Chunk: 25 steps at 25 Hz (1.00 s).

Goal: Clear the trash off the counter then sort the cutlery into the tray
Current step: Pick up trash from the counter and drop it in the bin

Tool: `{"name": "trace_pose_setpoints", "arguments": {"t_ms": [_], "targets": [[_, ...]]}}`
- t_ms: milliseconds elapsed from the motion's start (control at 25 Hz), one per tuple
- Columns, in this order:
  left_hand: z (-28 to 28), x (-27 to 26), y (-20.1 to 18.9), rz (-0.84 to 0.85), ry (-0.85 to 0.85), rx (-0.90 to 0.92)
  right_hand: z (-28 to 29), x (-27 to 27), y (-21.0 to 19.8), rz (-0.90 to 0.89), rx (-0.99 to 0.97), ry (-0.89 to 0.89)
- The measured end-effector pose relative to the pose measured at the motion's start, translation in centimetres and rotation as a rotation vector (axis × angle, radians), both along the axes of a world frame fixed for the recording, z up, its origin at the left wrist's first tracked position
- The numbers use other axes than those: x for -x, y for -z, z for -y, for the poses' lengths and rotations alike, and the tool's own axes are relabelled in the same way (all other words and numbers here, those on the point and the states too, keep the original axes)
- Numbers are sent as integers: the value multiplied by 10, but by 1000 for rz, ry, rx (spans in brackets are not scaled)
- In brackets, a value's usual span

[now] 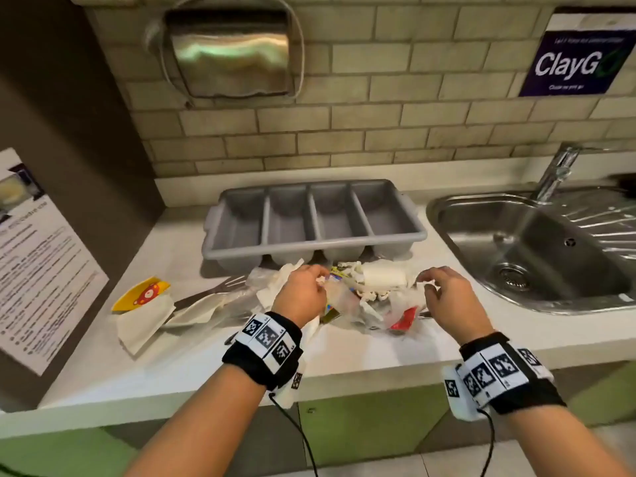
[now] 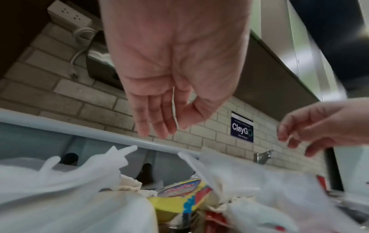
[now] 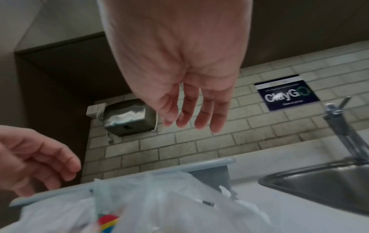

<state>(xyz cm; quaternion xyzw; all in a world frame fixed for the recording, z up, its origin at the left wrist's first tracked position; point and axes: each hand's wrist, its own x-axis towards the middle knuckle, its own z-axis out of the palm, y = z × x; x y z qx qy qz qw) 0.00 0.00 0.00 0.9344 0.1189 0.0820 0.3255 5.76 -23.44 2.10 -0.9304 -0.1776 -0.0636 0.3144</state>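
Note:
A heap of trash [image 1: 371, 294] lies on the white counter just in front of the grey four-slot cutlery tray [image 1: 287, 218], whose slots are bare. The heap has a clear plastic bag [image 2: 259, 181], crumpled white paper, a yellow wrapper [image 2: 179, 195] and a red sachet [image 1: 404, 320]. My left hand [image 1: 303, 294] hovers over the heap's left side and my right hand [image 1: 444, 297] over its right side. In both wrist views the fingers [image 2: 157, 119] [image 3: 201, 113] hang relaxed and hold nothing. A metal fork [image 1: 213, 292] lies to the left, partly under paper.
A yellow carton with white napkins [image 1: 144, 304] sits at the counter's left. A steel sink [image 1: 537, 256] with a tap [image 1: 557, 173] fills the right. A hand dryer [image 1: 230, 53] hangs on the brick wall. A printed notice [image 1: 41, 256] is on the left panel.

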Motion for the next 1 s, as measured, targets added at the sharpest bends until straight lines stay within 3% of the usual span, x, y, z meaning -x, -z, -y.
{"name": "trace_pose_setpoints", "arguments": {"t_ms": [80,200,280,360,520,720,1000], "targets": [[3,-18,2,-126,-7,-104,-6,-33,-1,-10,102,-56],[6,-29,13,-362,79,-457,-28,-78,3,-66,307,-221],[8,-34,21,-406,94,-605,-40,-96,11,-102,468,-332],[10,-38,25,-408,92,-642,-52,-107,18,-117,598,-430],[14,-44,34,-363,51,-633,-65,-120,34,-131,747,-485],[13,-51,26,-246,-47,-545,-65,-126,47,-172,694,-482],[0,-65,12,-65,-232,-148,-57,-128,40,-92,602,-397]]}}
